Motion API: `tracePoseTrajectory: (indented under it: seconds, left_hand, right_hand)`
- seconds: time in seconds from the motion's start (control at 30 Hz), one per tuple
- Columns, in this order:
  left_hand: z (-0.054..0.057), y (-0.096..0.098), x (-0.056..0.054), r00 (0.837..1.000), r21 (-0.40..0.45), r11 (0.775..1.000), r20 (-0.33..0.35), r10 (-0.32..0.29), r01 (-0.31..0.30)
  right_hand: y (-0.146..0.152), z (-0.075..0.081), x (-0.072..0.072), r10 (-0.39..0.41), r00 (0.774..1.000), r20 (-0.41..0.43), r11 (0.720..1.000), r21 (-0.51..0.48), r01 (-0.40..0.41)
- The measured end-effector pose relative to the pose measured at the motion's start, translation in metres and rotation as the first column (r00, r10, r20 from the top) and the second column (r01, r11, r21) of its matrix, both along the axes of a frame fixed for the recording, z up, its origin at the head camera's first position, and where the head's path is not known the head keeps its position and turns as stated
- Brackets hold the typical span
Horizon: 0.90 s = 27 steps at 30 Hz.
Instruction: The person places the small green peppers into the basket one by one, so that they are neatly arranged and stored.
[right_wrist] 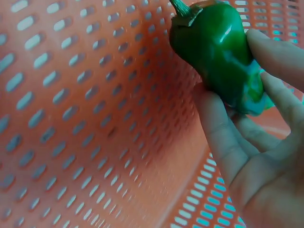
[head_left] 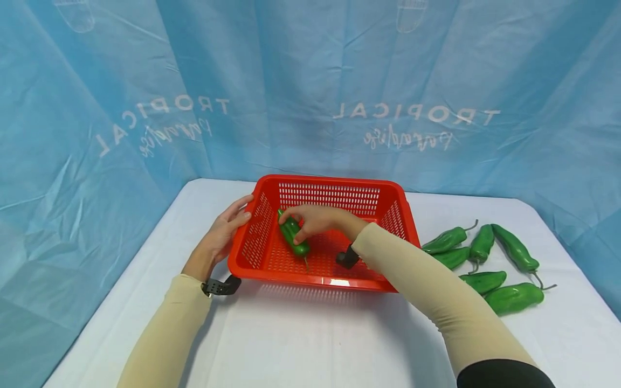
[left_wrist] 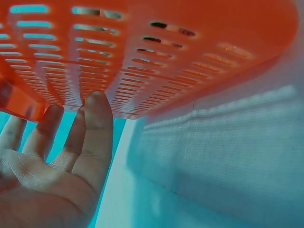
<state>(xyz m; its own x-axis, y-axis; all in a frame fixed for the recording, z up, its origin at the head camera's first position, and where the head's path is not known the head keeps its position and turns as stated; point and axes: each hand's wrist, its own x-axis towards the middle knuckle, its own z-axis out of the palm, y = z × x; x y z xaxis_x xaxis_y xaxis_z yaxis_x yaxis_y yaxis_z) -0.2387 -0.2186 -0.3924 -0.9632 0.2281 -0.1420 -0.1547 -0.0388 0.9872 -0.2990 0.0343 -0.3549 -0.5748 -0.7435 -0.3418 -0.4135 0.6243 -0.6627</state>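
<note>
My right hand [head_left: 312, 220] reaches down into a red plastic basket [head_left: 310, 282] with slotted walls. Between its thumb and fingers it grips a green pepper [head_left: 299, 248], near the basket's left side. Seen from the right wrist, the pepper [right_wrist: 213, 52] has its stem pointing up and away from the fingertips, above the perforated floor. My left hand [head_left: 220, 237] rests against the left outer side of the basket near the rim. In the left wrist view its fingers [left_wrist: 97, 111] lie fairly straight, touching the slotted wall [left_wrist: 137, 71].
Several green peppers [head_left: 515, 298] lie on the white tabletop [head_left: 301, 339], right of the basket and partly behind the right sleeve [head_left: 427, 285]. Blue printed sheeting [head_left: 301, 64] hangs behind and beside the table.
</note>
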Motion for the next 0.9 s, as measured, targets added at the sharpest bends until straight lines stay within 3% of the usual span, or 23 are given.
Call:
tracePoseTrajectory:
  seconds: [0.37, 0.67, 0.9]
  left_hand:
    - [0.0, 0.0, 0.0, 1.0, 0.008, 1.0, -0.005, -0.002, 0.002]
    - [0.001, -0.001, 0.0, 1.0, 0.004, 1.0, -0.012, 0.01, -0.01]
    - [-0.001, 0.001, 0.001, 1.0, 0.004, 1.0, -0.008, 0.019, -0.019]
  right_hand:
    - [-0.005, -0.012, -0.004, -0.009, 1.0, -0.014, 1.0, 0.014, 0.009]
    - [-0.005, -0.012, -0.005, -0.038, 0.999, 0.025, 0.999, 0.006, 0.038]
    - [-0.007, -0.016, -0.002, -0.083, 0.991, 0.107, 0.995, -0.055, 0.089]
